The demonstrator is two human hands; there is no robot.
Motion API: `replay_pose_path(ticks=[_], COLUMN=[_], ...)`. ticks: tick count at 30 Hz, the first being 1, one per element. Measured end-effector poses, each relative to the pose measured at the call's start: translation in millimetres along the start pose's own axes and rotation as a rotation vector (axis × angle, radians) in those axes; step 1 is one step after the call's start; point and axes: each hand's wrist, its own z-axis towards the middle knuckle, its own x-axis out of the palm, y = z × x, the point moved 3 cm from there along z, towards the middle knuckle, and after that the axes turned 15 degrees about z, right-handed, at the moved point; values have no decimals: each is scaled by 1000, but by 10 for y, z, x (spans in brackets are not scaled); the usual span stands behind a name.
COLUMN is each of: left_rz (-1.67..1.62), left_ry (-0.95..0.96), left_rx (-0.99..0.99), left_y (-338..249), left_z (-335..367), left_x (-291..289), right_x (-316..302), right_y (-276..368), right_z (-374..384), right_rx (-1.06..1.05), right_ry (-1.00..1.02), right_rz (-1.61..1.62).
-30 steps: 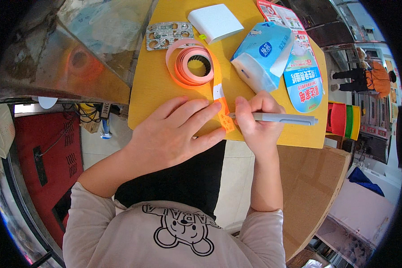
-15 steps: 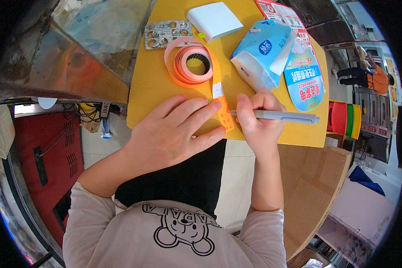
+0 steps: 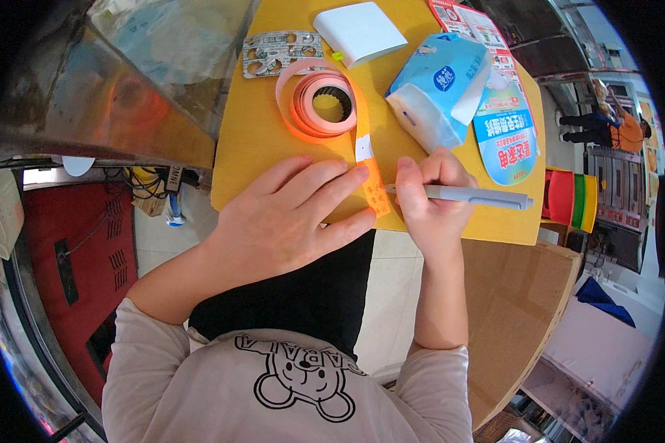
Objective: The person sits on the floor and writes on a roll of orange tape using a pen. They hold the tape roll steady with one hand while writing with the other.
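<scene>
A roll of orange price labels (image 3: 301,111) lies on the yellow table (image 3: 258,155), its loose strip running down toward me. Handwritten marks show on the orange end label (image 3: 375,193). My left hand (image 3: 288,210) rests flat with fingers spread, its index fingertip and thumb pressing the strip's left edge. In my right hand (image 3: 436,207) a grey-white pen (image 3: 488,197) is pinched, its barrel pointing right. The pen's tip is at the right edge of the written label; whether it touches the paper I cannot tell.
Beyond the roll lie a used blister pack (image 3: 282,54) and a white box (image 3: 360,32). A blue tissue pack (image 3: 440,88) sits right of the roll, beside a leaflet and a blue hand fan (image 3: 504,148). A cardboard box (image 3: 521,295) stands below the table's right side. A person (image 3: 624,129) is far right.
Both hands keep nearly the same pose, the right still gripping the pen beside the label. The whole view has shifted very slightly.
</scene>
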Motion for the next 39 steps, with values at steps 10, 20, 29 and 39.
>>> replay_pose_path(ticks=[10,20,29,39], left_rz=[4,-88,-78,-13], left_ry=[22,23,43,87], left_rx=[13,41,58,89], left_y=[8,-1,16,27], left_z=[2,0,0,26], left_x=[-1,-36,-45,-75], right_x=[-38,-61,-70,-92], right_y=[-7,68,52,56], right_z=[-6,-11,-26,-9], right_rx=[-71,64,94,126], right_ry=[-60,-157,-195,-207], right_rz=[-9,256,307,354])
